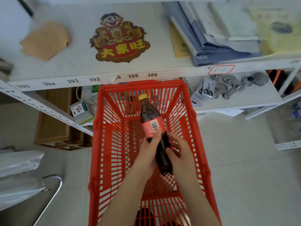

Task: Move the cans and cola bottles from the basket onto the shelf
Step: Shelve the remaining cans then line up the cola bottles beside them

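Observation:
A cola bottle (149,116) with a yellow cap and red label hangs tilted over the red plastic basket (112,144). My left hand (149,150) grips the bottle from the left at the label's lower edge. My right hand (178,152) holds its dark lower body from the right. The basket floor around the bottle shows only red mesh. The white shelf (78,62), with number labels along its front edge, lies just beyond the basket's far rim.
On the shelf lie a cartoon figure cutout (119,39), a tan corrugated piece (45,40) and blue folders (211,38) at the right. Lower shelves hold metal parts (236,84) and a small box (80,110). A metal bar (53,191) stands at lower left.

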